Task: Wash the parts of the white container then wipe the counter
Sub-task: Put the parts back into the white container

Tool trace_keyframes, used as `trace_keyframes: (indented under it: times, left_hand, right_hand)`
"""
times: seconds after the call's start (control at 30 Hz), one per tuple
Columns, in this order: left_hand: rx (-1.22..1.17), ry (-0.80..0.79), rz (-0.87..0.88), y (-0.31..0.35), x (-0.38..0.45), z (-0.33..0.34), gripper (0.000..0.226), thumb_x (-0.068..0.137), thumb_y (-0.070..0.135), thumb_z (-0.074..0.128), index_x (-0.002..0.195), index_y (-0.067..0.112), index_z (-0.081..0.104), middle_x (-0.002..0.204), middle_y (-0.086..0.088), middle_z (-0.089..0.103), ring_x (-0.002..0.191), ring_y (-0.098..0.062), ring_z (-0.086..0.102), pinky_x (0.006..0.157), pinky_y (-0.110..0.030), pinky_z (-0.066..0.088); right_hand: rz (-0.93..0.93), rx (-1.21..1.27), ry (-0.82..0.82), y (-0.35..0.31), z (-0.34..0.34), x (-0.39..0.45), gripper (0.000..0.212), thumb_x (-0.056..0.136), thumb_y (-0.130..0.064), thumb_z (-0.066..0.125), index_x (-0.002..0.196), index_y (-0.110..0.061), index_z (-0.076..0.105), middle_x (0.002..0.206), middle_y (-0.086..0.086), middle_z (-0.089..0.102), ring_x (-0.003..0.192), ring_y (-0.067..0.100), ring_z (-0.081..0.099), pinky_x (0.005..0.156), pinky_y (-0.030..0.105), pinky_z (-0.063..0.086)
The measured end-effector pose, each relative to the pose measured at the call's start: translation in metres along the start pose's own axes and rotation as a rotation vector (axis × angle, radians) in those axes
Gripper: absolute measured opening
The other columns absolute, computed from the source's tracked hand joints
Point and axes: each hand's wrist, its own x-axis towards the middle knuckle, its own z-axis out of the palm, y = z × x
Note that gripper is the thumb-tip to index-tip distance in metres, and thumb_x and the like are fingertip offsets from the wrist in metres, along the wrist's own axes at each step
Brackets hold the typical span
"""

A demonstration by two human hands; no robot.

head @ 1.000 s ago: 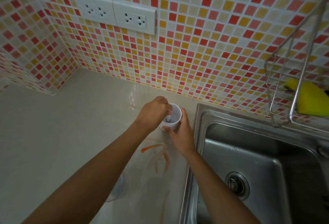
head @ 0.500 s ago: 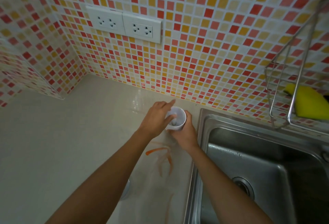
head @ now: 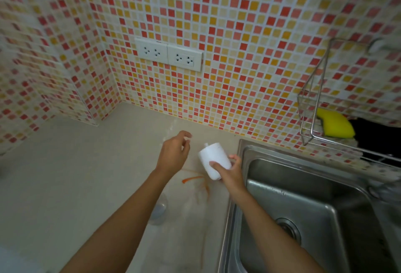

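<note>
My right hand [head: 231,171] grips the white container [head: 213,160] by its side and holds it tilted just above the counter [head: 86,175], beside the sink's left rim. A small nub sticks out of the container's upper end. My left hand [head: 173,153] hovers a little to the left of the container, apart from it, with its fingers loosely curled and nothing plainly in them. An orange smear [head: 193,179] streaks the counter below the container.
A steel sink [head: 308,196] with a drain lies to the right. A wire rack [head: 312,120] on the tiled wall holds a yellow sponge [head: 335,126]. A clear round part [head: 159,209] lies partly under my left forearm. Two sockets [head: 169,54] sit on the wall.
My left hand has come out of the container and drawn away to the left. My right hand has lifted the container off the counter and tipped it over.
</note>
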Motion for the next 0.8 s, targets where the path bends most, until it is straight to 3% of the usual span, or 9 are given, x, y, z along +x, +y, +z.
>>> trace_keyframes:
  times: [0.13, 0.2, 0.3, 0.37, 0.47, 0.57, 0.67, 0.73, 0.8]
  left_hand:
    - [-0.005, 0.067, -0.001, -0.011, -0.02, -0.028, 0.017, 0.095, 0.019, 0.058, 0.1, 0.009, 0.07, 0.094, -0.005, 0.07, 0.085, -0.018, 0.064, 0.075, -0.023, 0.045]
    - [-0.012, 0.092, -0.045, -0.02, -0.031, -0.041, 0.017, 0.093, 0.006, 0.055, 0.106, 0.008, 0.067, 0.098, -0.007, 0.068, 0.089, -0.02, 0.063, 0.078, -0.024, 0.044]
    - [-0.057, 0.112, -0.143, -0.036, -0.05, -0.058, 0.062, 0.072, -0.023, 0.044, 0.124, 0.008, 0.058, 0.115, -0.009, 0.06, 0.102, -0.021, 0.057, 0.087, -0.022, 0.042]
    - [-0.05, 0.121, -0.179, -0.05, -0.066, -0.065, 0.072, 0.062, -0.028, 0.041, 0.123, 0.007, 0.06, 0.12, -0.011, 0.058, 0.11, -0.024, 0.055, 0.093, -0.021, 0.039]
    - [-0.078, 0.084, -0.272, -0.076, -0.097, -0.067, 0.075, 0.059, -0.027, 0.042, 0.123, 0.007, 0.06, 0.123, -0.011, 0.057, 0.116, -0.025, 0.053, 0.096, -0.019, 0.035]
    - [-0.112, -0.085, -0.375, -0.099, -0.134, -0.056, 0.074, 0.066, -0.019, 0.054, 0.134, 0.009, 0.05, 0.138, -0.01, 0.049, 0.13, -0.027, 0.044, 0.104, -0.022, 0.029]
    - [-0.2, -0.247, -0.371, -0.11, -0.161, -0.04, 0.078, 0.075, 0.005, 0.074, 0.144, 0.013, 0.04, 0.144, 0.001, 0.042, 0.133, -0.016, 0.041, 0.112, -0.028, 0.029]
    - [-0.284, -0.277, -0.306, -0.111, -0.17, -0.031, 0.075, 0.07, 0.024, 0.079, 0.138, 0.021, 0.046, 0.136, 0.01, 0.05, 0.121, -0.004, 0.051, 0.105, -0.032, 0.043]
    - [-0.353, -0.262, -0.329, -0.106, -0.175, -0.03, 0.078, 0.06, 0.028, 0.076, 0.133, 0.024, 0.049, 0.124, 0.014, 0.057, 0.105, 0.0, 0.057, 0.086, -0.018, 0.049]
  right_hand:
    - [0.184, 0.346, -0.112, -0.013, -0.002, -0.02, 0.052, 0.076, -0.036, 0.076, 0.117, -0.031, 0.046, 0.122, 0.006, 0.053, 0.107, 0.029, 0.058, 0.084, 0.049, 0.056]
    - [0.224, 0.463, -0.147, -0.015, 0.0, -0.028, 0.044, 0.08, -0.034, 0.071, 0.118, -0.03, 0.049, 0.122, 0.01, 0.055, 0.107, 0.03, 0.058, 0.08, 0.047, 0.056]
    - [0.266, 0.529, -0.122, -0.014, 0.008, -0.04, 0.052, 0.08, -0.037, 0.071, 0.125, -0.026, 0.047, 0.123, 0.015, 0.057, 0.1, 0.029, 0.059, 0.061, 0.032, 0.051]
    - [0.261, 0.532, -0.121, -0.011, 0.013, -0.049, 0.056, 0.077, -0.037, 0.074, 0.124, -0.023, 0.046, 0.122, 0.018, 0.058, 0.098, 0.03, 0.061, 0.054, 0.028, 0.047]
    - [0.205, 0.396, -0.16, -0.009, 0.02, -0.063, 0.047, 0.077, -0.034, 0.075, 0.113, -0.025, 0.048, 0.121, 0.014, 0.059, 0.097, 0.026, 0.063, 0.059, 0.029, 0.043]
    - [0.118, 0.222, -0.228, -0.014, 0.031, -0.081, 0.042, 0.077, -0.033, 0.075, 0.111, -0.028, 0.052, 0.121, 0.009, 0.06, 0.098, 0.022, 0.062, 0.058, 0.027, 0.045]
    - [-0.04, -0.024, -0.268, -0.024, 0.046, -0.098, 0.045, 0.073, -0.04, 0.077, 0.11, -0.036, 0.052, 0.116, 0.0, 0.061, 0.099, 0.017, 0.062, 0.063, 0.029, 0.052]
    - [-0.195, -0.201, -0.287, -0.029, 0.058, -0.105, 0.048, 0.07, -0.041, 0.081, 0.109, -0.039, 0.052, 0.112, -0.009, 0.061, 0.099, 0.011, 0.061, 0.076, 0.029, 0.054]
    - [-0.353, -0.404, -0.304, -0.033, 0.07, -0.111, 0.054, 0.067, -0.041, 0.083, 0.112, -0.039, 0.052, 0.112, -0.012, 0.059, 0.1, 0.007, 0.057, 0.084, 0.023, 0.048]
